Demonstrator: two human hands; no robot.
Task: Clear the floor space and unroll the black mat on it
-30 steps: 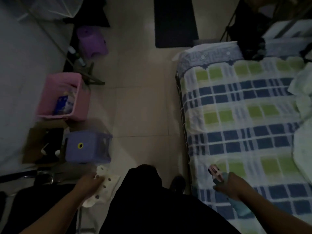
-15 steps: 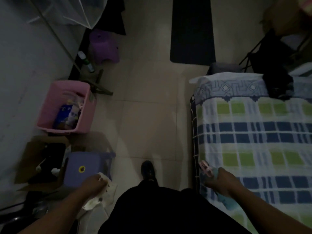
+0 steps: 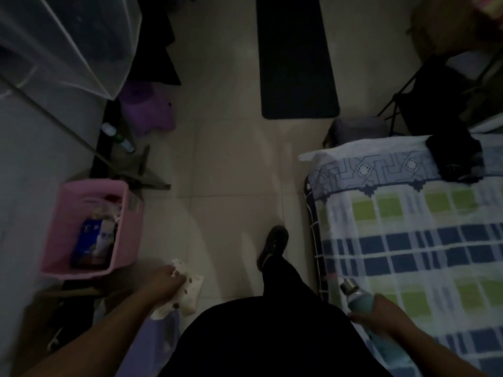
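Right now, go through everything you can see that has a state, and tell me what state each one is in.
black mat: lying flat on the floor, far end out of frame
left hand: gripping a spotted white cloth
right hand: gripping a teal bottle
teal bottle: tilted, top pointing away
pink basket: upright, open, holding packets
purple stool: standing on the floor

Home bedroom: bed (image 3: 408, 240), tiled floor (image 3: 231, 164)

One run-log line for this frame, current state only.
left hand: holds spotted cloth | right hand: holds teal bottle | black mat: flat on floor ahead | person: standing beside bed
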